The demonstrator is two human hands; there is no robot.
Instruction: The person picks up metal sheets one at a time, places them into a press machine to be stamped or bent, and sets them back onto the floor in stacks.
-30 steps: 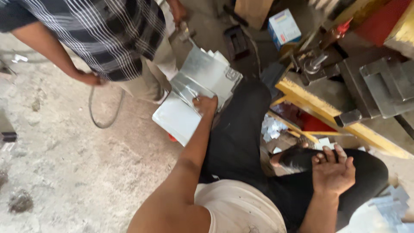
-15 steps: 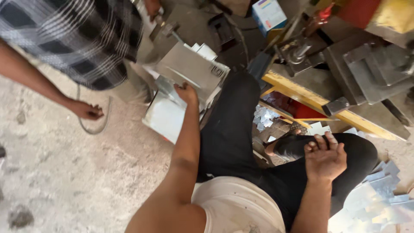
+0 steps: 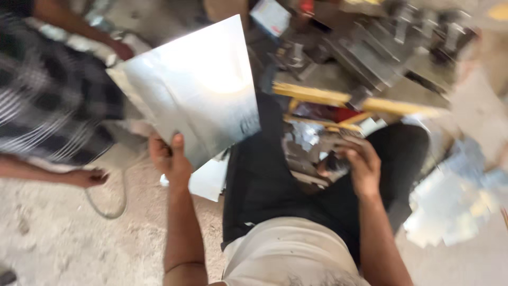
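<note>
My left hand grips the lower edge of a shiny square metal sheet and holds it lifted and tilted above my left leg. More flat sheets lie on the floor just below that hand. My right hand rests on my right knee, fingers curled; whether it holds anything I cannot tell. I sit on the floor in black trousers. The picture is blurred by motion.
Another person in a checked shirt bends at the left, one hand by a wire loop on the concrete floor. A yellow-framed metal press stands ahead. Scrap metal pieces lie at the right. A small box sits at the top.
My left hand has picked one metal sheet off the stack and raised it toward the camera. The view has swung left and down. My right hand stays on the knee.
</note>
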